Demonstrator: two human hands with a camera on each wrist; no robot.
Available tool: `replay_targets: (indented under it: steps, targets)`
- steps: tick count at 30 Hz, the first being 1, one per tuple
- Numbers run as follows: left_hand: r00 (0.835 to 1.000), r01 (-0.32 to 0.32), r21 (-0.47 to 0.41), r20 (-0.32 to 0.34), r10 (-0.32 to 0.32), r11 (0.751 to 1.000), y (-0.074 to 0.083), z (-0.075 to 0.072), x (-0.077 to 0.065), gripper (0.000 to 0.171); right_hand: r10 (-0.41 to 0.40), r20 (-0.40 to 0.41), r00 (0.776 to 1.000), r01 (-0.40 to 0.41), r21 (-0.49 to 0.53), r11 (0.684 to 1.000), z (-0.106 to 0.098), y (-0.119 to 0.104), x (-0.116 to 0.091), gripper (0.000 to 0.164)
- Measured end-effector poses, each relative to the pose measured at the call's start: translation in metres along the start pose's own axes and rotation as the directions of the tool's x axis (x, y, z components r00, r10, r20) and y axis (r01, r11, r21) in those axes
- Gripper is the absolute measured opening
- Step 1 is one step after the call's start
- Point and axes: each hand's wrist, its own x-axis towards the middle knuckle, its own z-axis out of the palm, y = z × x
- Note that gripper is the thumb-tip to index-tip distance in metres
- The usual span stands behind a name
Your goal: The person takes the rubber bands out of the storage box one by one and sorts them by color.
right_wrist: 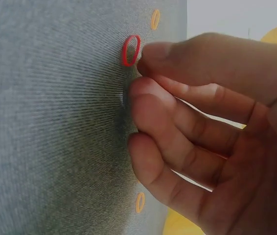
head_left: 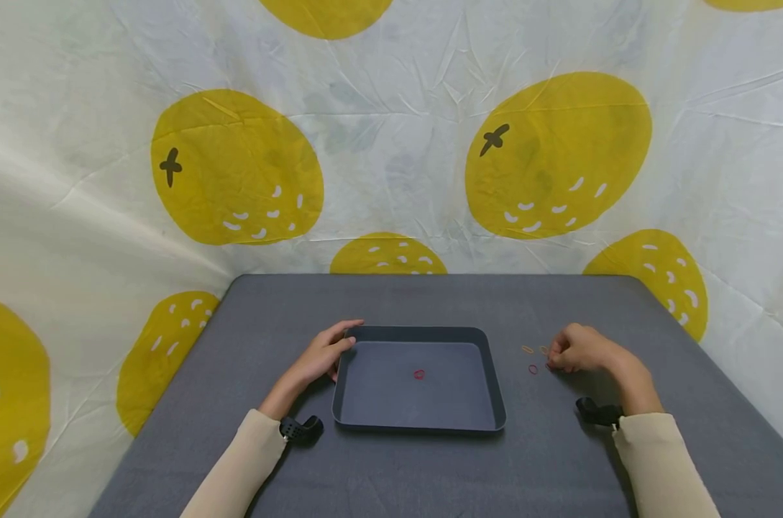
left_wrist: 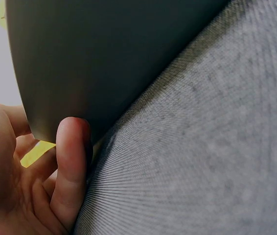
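Note:
My left hand holds the dark grey tray at its far left corner. In the left wrist view a fingertip presses on the outer wall of the tray. Inside the tray lies a small clump of red rubber band. Right of the tray, my right hand is down at the table with thumb and fingertips brought together, a bit of red rubber band showing at them. Another red rubber band lies close by the thumb tip, beside an orange rubber band.
A second orange rubber band lies just behind the right fingertips. The grey cloth-covered table reaches back to a white curtain printed with yellow fruit. Each wrist wears a black camera band.

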Motion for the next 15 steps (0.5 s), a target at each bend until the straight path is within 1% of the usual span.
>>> replay_targets:
  steps: [4,15]
  targets:
    - [1.000,0.001,0.000,0.000,-0.001,1.000,-0.0001,-0.0005,-0.0005,0.045,-0.001,0.000,1.000,0.001,0.016,1.000,-0.0014,-0.0021,-0.0015,0.011]
    - [1.000,0.001,0.006,0.007,-0.001,1.000,-0.0002,-0.0007,-0.0008,0.046,-0.001,0.006,1.000,0.001,0.011,1.000,-0.0005,-0.0022,-0.0013,0.009]
